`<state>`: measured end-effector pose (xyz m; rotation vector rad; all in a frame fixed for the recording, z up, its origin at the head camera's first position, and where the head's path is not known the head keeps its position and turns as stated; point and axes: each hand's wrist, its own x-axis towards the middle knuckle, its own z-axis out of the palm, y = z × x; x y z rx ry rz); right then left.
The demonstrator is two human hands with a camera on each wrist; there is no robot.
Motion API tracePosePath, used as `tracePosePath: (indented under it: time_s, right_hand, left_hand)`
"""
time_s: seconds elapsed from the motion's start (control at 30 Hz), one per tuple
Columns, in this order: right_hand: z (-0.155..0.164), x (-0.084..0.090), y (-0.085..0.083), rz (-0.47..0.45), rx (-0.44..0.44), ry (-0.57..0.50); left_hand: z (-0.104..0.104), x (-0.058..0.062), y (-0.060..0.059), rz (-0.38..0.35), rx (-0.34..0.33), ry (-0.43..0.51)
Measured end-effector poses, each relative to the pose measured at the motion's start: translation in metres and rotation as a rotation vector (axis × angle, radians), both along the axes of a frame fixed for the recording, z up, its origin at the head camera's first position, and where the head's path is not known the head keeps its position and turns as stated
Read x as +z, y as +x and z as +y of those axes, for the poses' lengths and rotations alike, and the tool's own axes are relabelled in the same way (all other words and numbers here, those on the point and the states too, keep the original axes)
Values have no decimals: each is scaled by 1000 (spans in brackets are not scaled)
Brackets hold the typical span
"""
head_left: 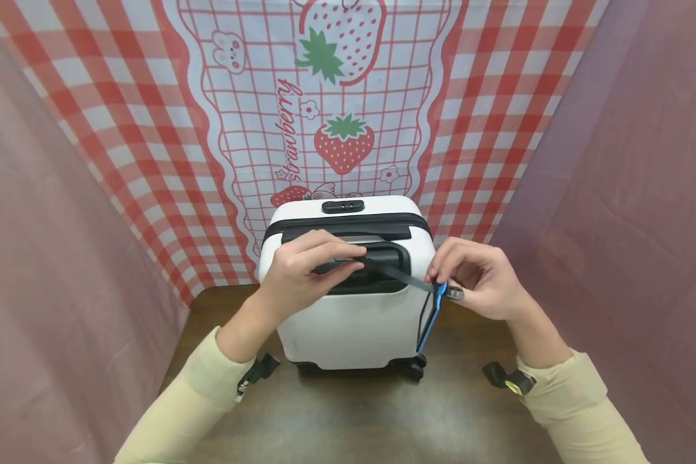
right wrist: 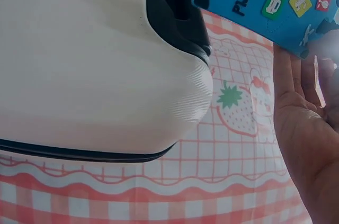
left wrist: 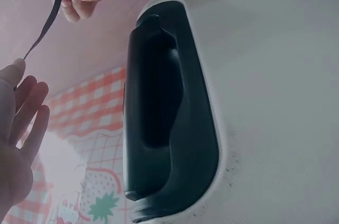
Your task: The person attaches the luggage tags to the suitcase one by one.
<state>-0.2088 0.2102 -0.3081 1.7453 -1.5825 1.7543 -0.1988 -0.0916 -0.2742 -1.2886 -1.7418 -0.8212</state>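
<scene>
A white suitcase [head_left: 348, 332] stands upright on the table, its black carry handle [left wrist: 180, 102] on the face turned up toward me. In front of that handle my left hand [head_left: 298, 274] pinches the far end of a dark strap [head_left: 405, 277] between thumb and fingertips. The strap stretches across to a blue luggage tag [right wrist: 270, 9] with raised lettering and small coloured pictures. My right hand [head_left: 484, 277] grips the tag at its strap end, beside the suitcase's right side. Seen edge-on from the head, the tag [head_left: 432, 319] hangs downward; a small buckle [head_left: 455, 293] shows by the right thumb.
A combination lock [head_left: 343, 206] sits on the suitcase's top, and a black wheel [head_left: 410, 366] shows at its lower right. Behind stands a red-and-white checked strawberry cloth [head_left: 342, 148]. Pink curtains [head_left: 626, 193] flank the brown wooden table [head_left: 348, 419].
</scene>
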Motion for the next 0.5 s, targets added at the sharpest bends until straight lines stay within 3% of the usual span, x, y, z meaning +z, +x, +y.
tracePosePath:
  time_s: [0.17, 0.33, 0.5]
  right_hand:
    - [0, -13, 0, -20, -49, 34]
    - [-5, -28, 3, 12, -134, 57]
    - [-13, -38, 10, 57, -204, 50]
  left_hand:
    - [4, 3, 3, 34, -16, -6]
    - [10, 7, 5, 96, -56, 13]
    - [13, 11, 8, 103, -71, 21]
